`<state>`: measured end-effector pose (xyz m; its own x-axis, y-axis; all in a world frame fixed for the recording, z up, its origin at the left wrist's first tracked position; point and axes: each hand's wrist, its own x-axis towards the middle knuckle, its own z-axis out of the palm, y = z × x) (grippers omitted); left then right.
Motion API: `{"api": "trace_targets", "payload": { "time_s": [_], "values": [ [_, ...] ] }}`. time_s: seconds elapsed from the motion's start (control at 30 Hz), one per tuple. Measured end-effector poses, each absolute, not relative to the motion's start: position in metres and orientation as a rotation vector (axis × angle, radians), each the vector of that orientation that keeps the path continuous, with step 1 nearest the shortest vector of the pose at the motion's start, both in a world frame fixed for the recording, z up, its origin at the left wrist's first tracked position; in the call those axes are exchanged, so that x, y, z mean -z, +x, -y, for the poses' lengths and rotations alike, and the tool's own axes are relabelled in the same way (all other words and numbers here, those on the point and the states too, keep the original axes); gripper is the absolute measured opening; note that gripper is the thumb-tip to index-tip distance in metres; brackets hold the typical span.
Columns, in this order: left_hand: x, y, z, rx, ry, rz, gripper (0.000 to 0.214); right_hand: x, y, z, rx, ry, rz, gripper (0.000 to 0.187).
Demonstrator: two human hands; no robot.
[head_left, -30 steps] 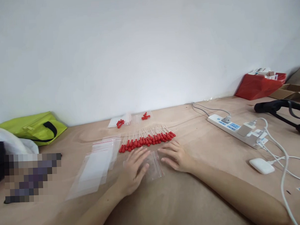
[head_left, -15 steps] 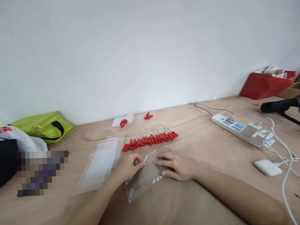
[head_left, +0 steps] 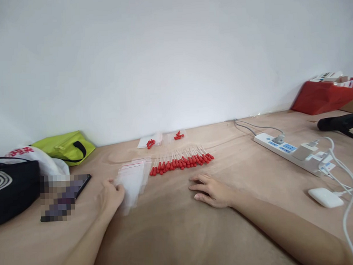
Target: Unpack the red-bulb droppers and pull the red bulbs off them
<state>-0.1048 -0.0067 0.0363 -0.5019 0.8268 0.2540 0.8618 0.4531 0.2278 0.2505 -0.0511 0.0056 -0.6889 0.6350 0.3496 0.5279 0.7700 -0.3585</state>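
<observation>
1. Right hand (head_left: 211, 191), lower centre of the frame: lies palm down on the bare wooden table (head_left: 174, 233), fingers spread and pointing left, open and holding nothing.
2. Left hand (head_left: 110, 196), lower left of centre: fingers bent against the near-left edge of the clear zip bags (head_left: 133, 180). Blur hides whether it pinches them or only touches.
3. Clear zip bags: a loose flat stack with red seal lines, on the table just left of centre, between the two hands and nearer the left one.
4. Phone (head_left: 80, 184), left of the stack: dark, flat on the table, partly pixelled.
5. Black bag (head_left: 13, 188), left edge.
6. White pod-shaped device (head_left: 326, 197), right side, cabled.
7. Red-bulbed droppers (head_left: 181, 162), centre: one row, bulbs towards the viewer, just beyond the stack's right corner.
8. Power strip (head_left: 293, 151), right: white, with plugs and chargers seated.
9. Green pouch (head_left: 65, 147), left, against the wall.
10. Two small packets of red pieces (head_left: 150, 142), centre, near the wall.
11. Red box (head_left: 326, 97), upper right.
</observation>
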Motion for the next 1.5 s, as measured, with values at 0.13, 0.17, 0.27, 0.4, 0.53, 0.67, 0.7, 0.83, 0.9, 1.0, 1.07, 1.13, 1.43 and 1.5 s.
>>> {"api": "trace_targets", "payload": {
  "time_s": [0.13,0.17,0.27,0.4,0.53,0.67,0.7,0.83,0.9,1.0,1.07,1.13,1.43,1.5],
  "values": [
    [-0.028,-0.092,0.011,0.346,-1.494,2.399,0.034,-0.007,0.250,0.052,-0.343,-0.913,2.503,0.035],
    [-0.029,-0.091,0.013,0.373,-1.474,2.350,0.033,-0.007,0.250,0.052,-0.346,-0.920,2.498,0.036],
    [-0.033,-0.086,0.019,0.594,-1.459,2.198,0.033,-0.006,0.250,0.052,-0.344,-0.926,2.486,0.037],
    [-0.035,-0.058,0.039,0.895,-2.129,1.780,0.032,-0.003,0.256,0.049,-0.320,-0.968,2.478,0.039],
    [-0.029,-0.028,0.059,0.464,-2.880,1.366,0.041,0.001,0.263,0.043,-0.318,-1.024,2.445,0.041],
    [-0.020,-0.022,0.059,0.428,-2.931,1.437,0.040,0.004,0.265,0.039,-0.330,-1.022,2.428,0.041],
    [-0.019,-0.022,0.055,0.520,-2.896,1.475,0.038,0.005,0.265,0.039,-0.326,-1.019,2.425,0.041],
    [-0.018,-0.009,0.026,1.025,-2.547,1.579,0.024,0.007,0.264,0.039,-0.288,-1.000,2.404,0.038],
    [-0.018,0.002,0.007,1.123,-2.337,1.630,0.019,0.007,0.264,0.039,-0.277,-0.996,2.399,0.037],
    [-0.016,0.014,-0.014,1.061,-2.211,1.694,0.024,0.006,0.264,0.039,-0.268,-0.991,2.411,0.037],
    [-0.013,0.017,-0.021,1.023,-2.201,1.698,0.023,0.004,0.264,0.039,-0.265,-0.987,2.418,0.037],
    [-0.010,0.019,-0.023,1.039,-2.203,1.680,0.020,0.003,0.264,0.039,-0.265,-0.989,2.420,0.037],
    [-0.017,0.008,-0.003,1.396,-2.063,1.624,0.019,0.006,0.262,0.039,-0.213,-0.941,2.322,0.034],
    [-0.019,0.000,0.012,1.370,-2.195,1.558,0.018,0.007,0.261,0.038,-0.127,-0.950,2.161,0.034]
  ]
}}
